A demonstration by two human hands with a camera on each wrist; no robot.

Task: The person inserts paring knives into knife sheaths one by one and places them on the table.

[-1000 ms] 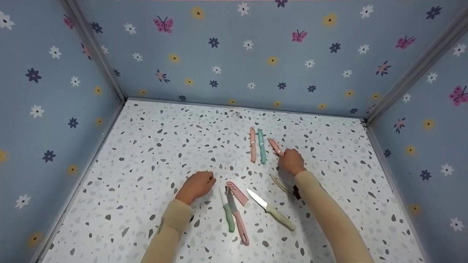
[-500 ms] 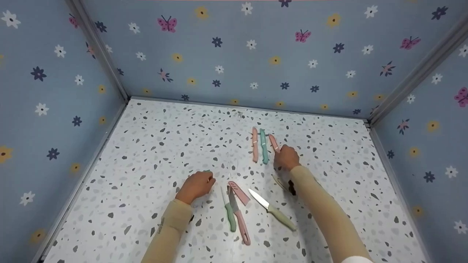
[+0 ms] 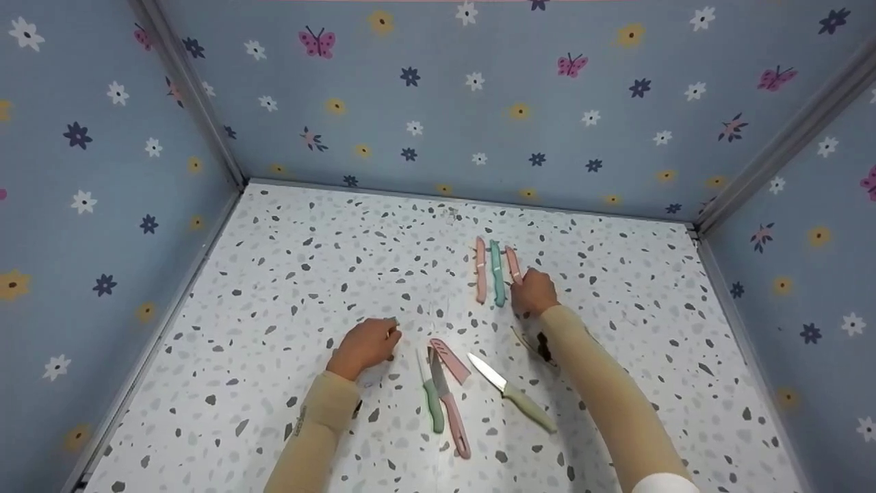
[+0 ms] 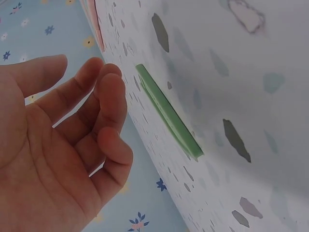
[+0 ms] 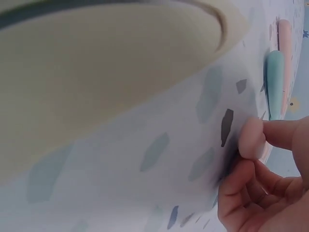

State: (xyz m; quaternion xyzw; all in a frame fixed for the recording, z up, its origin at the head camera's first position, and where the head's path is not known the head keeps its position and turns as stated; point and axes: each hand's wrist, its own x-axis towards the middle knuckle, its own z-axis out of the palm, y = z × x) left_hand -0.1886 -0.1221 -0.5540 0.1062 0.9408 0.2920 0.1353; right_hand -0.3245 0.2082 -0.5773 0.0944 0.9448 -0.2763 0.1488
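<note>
In the head view my right hand (image 3: 535,293) pinches the handle of a pink knife (image 3: 514,263) whose blade is sheathed; the right wrist view shows the pink handle end (image 5: 252,138) between thumb and fingers. Left of it, side by side on the table, lie a sheathed teal knife (image 3: 497,274) and another sheathed pink knife (image 3: 481,270). My left hand (image 3: 365,348) holds nothing, its fingers loosely curled. Beside it in the left wrist view lies a green sheath (image 4: 169,113), apart from the fingers and mostly hidden in the head view.
Nearer me lie bare-bladed knives: a green-handled one (image 3: 432,407), a pink-handled one (image 3: 456,424) and a pale green-handled one (image 3: 530,407). A pink slotted sheath (image 3: 452,361) touches the pink knife's blade area. A thin curved beige piece (image 3: 525,339) is partly under my right forearm. Flowered panels surround the table.
My right hand has moved slightly left and away from me, drawing the pink knife nearer the teal one and turning it more parallel to it. The left hand has stayed almost still.
</note>
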